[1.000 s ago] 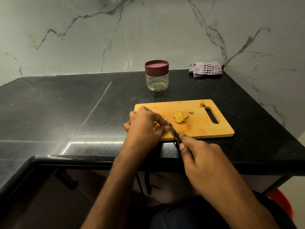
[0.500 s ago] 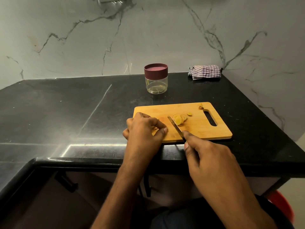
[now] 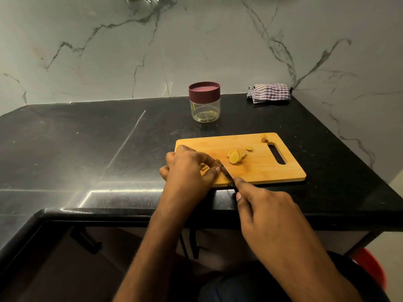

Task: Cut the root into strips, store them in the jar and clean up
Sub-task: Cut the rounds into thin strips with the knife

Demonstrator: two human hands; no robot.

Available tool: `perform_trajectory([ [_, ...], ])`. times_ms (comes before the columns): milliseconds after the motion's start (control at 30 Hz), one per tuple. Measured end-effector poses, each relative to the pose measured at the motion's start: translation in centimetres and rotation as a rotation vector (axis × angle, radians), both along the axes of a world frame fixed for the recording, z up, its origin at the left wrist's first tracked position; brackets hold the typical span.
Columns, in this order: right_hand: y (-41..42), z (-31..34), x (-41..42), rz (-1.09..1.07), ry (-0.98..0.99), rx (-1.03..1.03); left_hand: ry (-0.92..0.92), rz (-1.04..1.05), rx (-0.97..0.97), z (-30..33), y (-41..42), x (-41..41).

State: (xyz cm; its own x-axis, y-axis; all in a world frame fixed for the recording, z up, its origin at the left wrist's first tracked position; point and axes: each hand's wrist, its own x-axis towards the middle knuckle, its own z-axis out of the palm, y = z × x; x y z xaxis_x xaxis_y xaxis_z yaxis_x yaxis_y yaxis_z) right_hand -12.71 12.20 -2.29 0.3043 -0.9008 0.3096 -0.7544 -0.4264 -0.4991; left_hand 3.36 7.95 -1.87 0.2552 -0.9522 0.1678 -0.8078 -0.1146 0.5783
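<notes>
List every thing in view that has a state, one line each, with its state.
jar: upright, lid on, looks empty.
lid: closed on the jar.
cutting board: flat on the counter, slices on it.
slices: cut, piled mid-board.
root: partly cut, held under the left hand.
knife: gripped by the right hand, blade down beside the root.
cloth: folded, in the far corner.

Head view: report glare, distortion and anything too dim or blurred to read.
Head view: bright rectangular glare on the black counter left of the left hand; wide-angle bending curves the counter's near edge; dim light leaves the knife blade slightly blurred; the root under the fingers is mostly hidden; slices on the board and the jar read clearly.
</notes>
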Motion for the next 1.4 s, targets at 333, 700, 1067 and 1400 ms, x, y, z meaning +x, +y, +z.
perform_trajectory([
  [333, -0.5, 0.0, -0.4, 0.02, 0.008, 0.103, -0.083, 0.007, 0.119, 1.5, -1.1, -0.7],
  [700, 0.6, 0.9, -3.1, -0.042, 0.177, 0.006, 0.0, 0.073, -0.184, -1.3, 0.8, -0.9],
  [1067, -1.1, 0.1, -2.7, -0.089, 0.119, -0.023, 0.032, 0.145, -0.246, -1.6, 0.3, 0.4],
  [1400, -1.7, -0.1, -2.6, -0.089, 0.067, 0.01, -0.14, -0.081, -0.287, -2.1, 0.5, -0.6],
])
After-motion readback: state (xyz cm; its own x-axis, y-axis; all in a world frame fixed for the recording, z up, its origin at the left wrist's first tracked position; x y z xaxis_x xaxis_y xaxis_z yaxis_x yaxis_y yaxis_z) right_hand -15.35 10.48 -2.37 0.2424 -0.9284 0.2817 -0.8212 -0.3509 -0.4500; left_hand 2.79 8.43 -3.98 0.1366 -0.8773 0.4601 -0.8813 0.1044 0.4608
